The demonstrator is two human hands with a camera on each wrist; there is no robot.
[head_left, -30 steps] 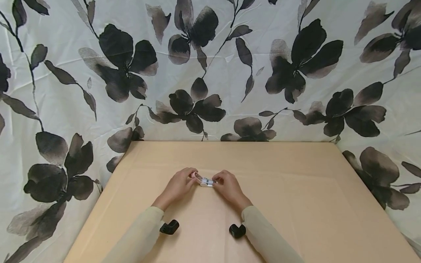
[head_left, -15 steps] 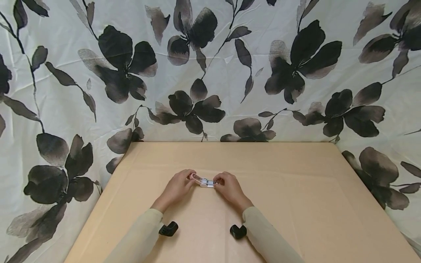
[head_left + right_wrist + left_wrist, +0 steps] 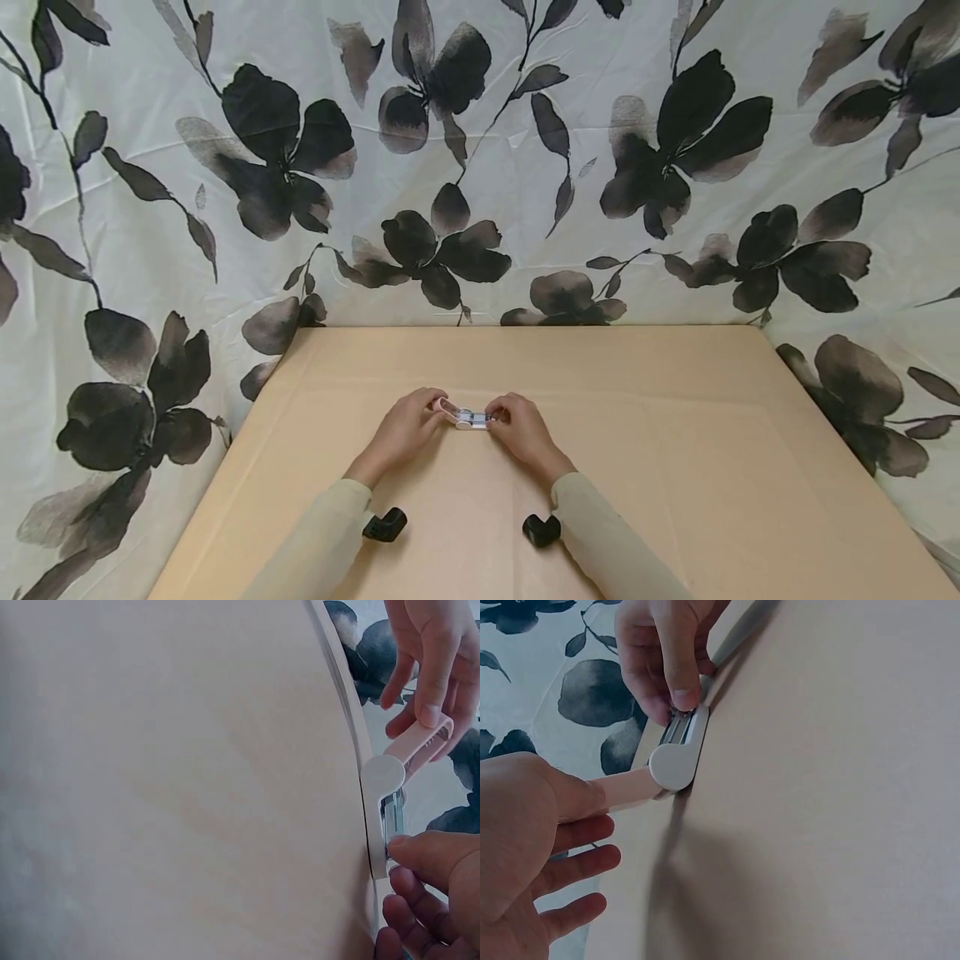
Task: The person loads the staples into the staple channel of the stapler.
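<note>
A small pink-and-white stapler (image 3: pixel 472 419) is swung open, with a pale pink top arm (image 3: pixel 626 787) angled up from a round white hinge (image 3: pixel 382 775). A silvery metal channel (image 3: pixel 392 816) runs along its white body. My left hand (image 3: pixel 408 422) pinches the end of the pink arm between thumb and index finger, its other fingers loosely spread. At the other end, my right hand (image 3: pixel 521 425) pinches the tip of the white body and channel. Something small and shiny shows at these fingertips in the left wrist view; I cannot tell what it is.
A tan-covered table (image 3: pixel 675 442) spreads beneath both hands. Behind it hangs a white cloth (image 3: pixel 555 183) with dark flower prints. Black wrist devices (image 3: pixel 386 525) sit under both light sleeves (image 3: pixel 318 533).
Both hands keep nearly the same hold on the stapler. The head view has shifted very slightly, so the backdrop appears a little lower.
</note>
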